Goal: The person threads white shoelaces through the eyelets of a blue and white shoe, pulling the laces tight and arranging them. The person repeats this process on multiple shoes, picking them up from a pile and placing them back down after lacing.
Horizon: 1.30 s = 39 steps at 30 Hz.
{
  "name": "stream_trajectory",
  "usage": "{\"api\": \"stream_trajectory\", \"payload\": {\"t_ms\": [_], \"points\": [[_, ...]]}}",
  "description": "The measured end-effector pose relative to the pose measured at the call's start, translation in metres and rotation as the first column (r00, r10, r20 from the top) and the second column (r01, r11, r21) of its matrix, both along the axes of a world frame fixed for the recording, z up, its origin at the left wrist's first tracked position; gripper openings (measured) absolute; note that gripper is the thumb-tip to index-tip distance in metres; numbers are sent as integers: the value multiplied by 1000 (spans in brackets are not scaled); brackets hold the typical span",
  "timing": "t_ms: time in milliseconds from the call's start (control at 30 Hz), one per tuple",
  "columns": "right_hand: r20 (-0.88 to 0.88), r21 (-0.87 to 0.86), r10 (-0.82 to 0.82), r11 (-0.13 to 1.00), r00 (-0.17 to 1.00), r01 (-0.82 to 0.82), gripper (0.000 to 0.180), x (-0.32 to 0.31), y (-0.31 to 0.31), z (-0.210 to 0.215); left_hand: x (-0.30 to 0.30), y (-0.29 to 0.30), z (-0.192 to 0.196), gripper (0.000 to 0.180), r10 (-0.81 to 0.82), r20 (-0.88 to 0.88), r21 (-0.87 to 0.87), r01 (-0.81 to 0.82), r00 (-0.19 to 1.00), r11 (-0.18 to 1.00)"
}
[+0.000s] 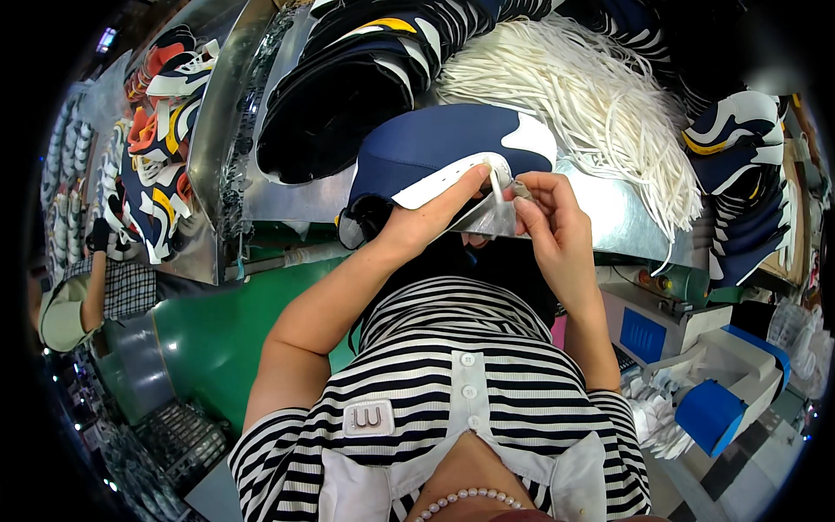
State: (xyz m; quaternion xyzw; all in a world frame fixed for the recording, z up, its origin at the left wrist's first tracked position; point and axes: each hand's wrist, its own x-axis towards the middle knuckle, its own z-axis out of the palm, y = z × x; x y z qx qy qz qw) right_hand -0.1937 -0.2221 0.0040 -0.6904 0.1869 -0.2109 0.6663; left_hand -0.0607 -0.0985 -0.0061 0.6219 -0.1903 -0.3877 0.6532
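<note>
A navy shoe upper (417, 139) with white overlays lies at the edge of the metal table, its white eyelet strip (448, 181) facing me. My left hand (426, 217) is closed on the upper, with the thumb along the eyelet strip. A white shoelace (497, 184) runs at the end of this strip. Beside it, my right hand (550, 209) has its thumb and fingers pinched together around something small at the lace. Whether that is the lace tip, I cannot make out. The upper's inner side is mostly hidden by my left hand.
Behind the upper lies a large heap of white shoelaces (565, 87). Stacked uppers stand at the back left (339, 104) and right (739, 139). Finished-looking shoes (161, 165) fill a rack at left, near a co-worker's arm (94, 287). A white and blue machine (696, 357) stands at right.
</note>
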Motion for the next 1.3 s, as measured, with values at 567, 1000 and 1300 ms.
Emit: {"api": "stream_trajectory", "payload": {"t_ms": [567, 1000, 1300], "points": [[-369, -539, -9, 817, 929, -206, 15, 13, -15, 16, 6, -9, 56, 28, -145, 973, 142, 31, 177, 989], [-70, -670, -256, 728, 964, 145, 39, -23, -64, 5, 19, -10, -10, 25, -197, -15, -4, 197, 980, 980], [-214, -402, -264, 901, 941, 161, 48, 0, -60, -29, 63, -6, -84, 28, -416, 563, 201, 370, 714, 907]]}}
